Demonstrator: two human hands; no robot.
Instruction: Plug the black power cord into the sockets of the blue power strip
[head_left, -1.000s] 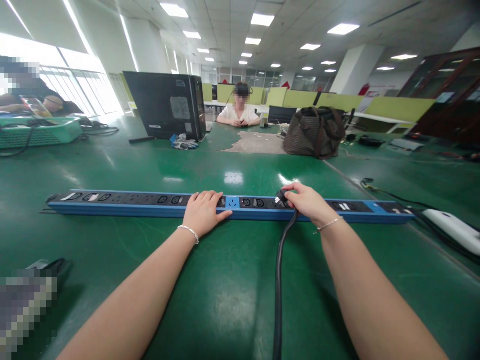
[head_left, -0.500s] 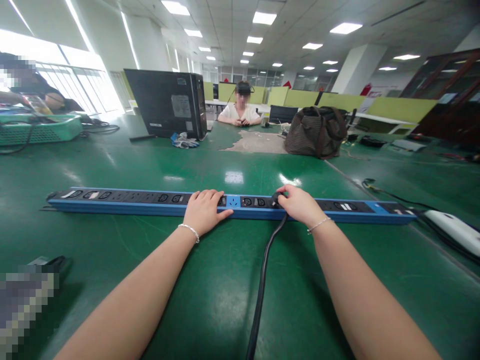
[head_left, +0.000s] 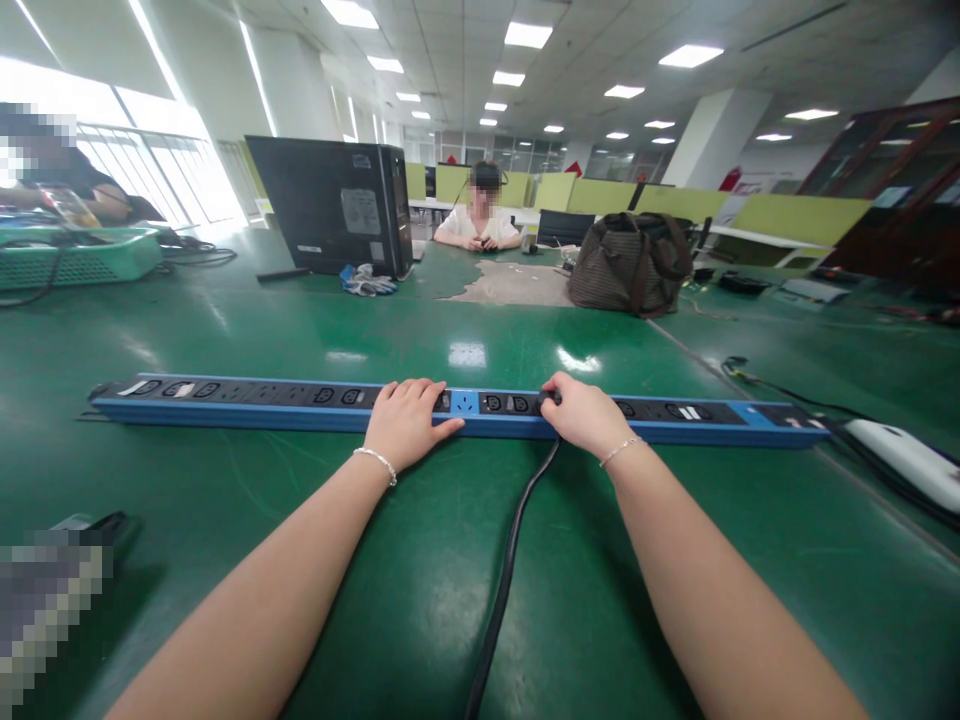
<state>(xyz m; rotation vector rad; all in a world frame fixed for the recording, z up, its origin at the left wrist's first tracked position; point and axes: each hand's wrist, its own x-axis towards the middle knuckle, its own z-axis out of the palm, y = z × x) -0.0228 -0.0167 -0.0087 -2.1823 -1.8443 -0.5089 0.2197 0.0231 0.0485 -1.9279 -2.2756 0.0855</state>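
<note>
A long blue power strip with a black socket face lies crosswise on the green table. My left hand grips it left of the bright blue socket, fingers over its top and thumb along the front edge. In my right hand, thumb and fingers are closed round a black plug at the sockets right of the middle. The fingers partly hide the plug, so how deep it sits cannot be told. Its thick black cable hangs from under that hand and runs towards me.
Behind the strip stand a black computer case, gloves and a brown bag. A green basket is at far left, a white device with cables at right. One person sits opposite, another at left.
My right hand has shifted slightly left with the plug, and the cable has swung left along with it. My left hand stays on the power strip.
</note>
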